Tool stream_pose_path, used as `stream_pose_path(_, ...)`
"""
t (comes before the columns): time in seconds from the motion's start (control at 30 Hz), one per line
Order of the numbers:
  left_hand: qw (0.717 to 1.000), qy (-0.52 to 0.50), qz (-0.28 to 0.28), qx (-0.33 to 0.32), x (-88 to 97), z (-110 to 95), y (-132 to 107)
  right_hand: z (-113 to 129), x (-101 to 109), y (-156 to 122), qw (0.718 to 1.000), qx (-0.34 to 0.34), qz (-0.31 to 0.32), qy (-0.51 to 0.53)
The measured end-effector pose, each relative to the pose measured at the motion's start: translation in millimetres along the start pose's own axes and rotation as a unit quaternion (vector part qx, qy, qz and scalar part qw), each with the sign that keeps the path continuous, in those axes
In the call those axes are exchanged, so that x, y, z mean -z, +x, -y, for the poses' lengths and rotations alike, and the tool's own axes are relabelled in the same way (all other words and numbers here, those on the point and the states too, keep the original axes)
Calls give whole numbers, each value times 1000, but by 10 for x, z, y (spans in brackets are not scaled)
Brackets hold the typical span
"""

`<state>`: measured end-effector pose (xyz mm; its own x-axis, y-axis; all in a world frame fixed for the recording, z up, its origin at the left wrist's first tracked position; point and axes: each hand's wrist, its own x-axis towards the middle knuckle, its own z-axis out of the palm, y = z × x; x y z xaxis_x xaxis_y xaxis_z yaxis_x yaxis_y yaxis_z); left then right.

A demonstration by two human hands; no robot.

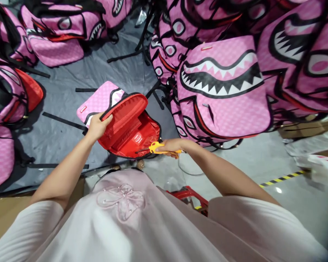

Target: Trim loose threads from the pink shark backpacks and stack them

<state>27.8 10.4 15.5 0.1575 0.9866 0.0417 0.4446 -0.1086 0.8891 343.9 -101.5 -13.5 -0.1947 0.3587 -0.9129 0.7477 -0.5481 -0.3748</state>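
Observation:
A pink backpack (100, 97) with a red lining lies unzipped on the grey-covered surface, its mouth facing me. My left hand (98, 125) is closed on the edge of its raised flap, thumb on the red inner side. My right hand (171, 146) is wrapped round a yellow air blow gun (154, 147), beside the right end of the opening. The gun's thin dark nozzle points left into the red interior, near a pale printed logo (138, 138). The fingers of my right hand are partly hidden beneath the gun.
Pink shark-mouth backpacks (224, 83) are piled on the right, and more backpacks (68, 27) lie at the far left. Black straps (64, 120) trail over the grey sheet (62, 94). A red metal frame (190, 193) stands by my body; yellow-black tape (282, 178) marks the floor.

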Motion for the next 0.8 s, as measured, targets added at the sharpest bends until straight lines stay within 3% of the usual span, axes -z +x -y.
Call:
stream_pose_path(0.1,999,31,-12,-1,-32,-73,-105,-113,106,-60,997,47,-58,7)
stream_pose_path(0.2,998,66,-20,-8,-88,-111,-291,-243,118,-65,972,95,-168,130)
stream_pose_path(0.27,995,96,-16,-18,-175,-111,-486,-359,39,-9,948,127,-200,212)
stream_pose_path(0.4,981,186,46,-21,-461,-63,-955,-676,-211,198,928,197,-123,291)
stream_pose_path(0.53,977,205,63,12,-689,-37,-1271,-1074,-342,334,916,237,-117,303)
stream_pose_path(0.63,981,175,62,56,-760,-42,-1363,-1355,-344,372,916,240,-117,300)
stream_pose_path(0.7,986,117,102,53,-765,2,-1396,-1502,-318,403,912,236,-120,312)
stream_pose_path(0.77,992,37,117,40,-731,133,-1413,-1599,-267,449,893,237,-140,356)
stream_pose_path(0.8,995,4,86,41,-701,236,-1415,-1620,-227,478,878,240,-156,384)
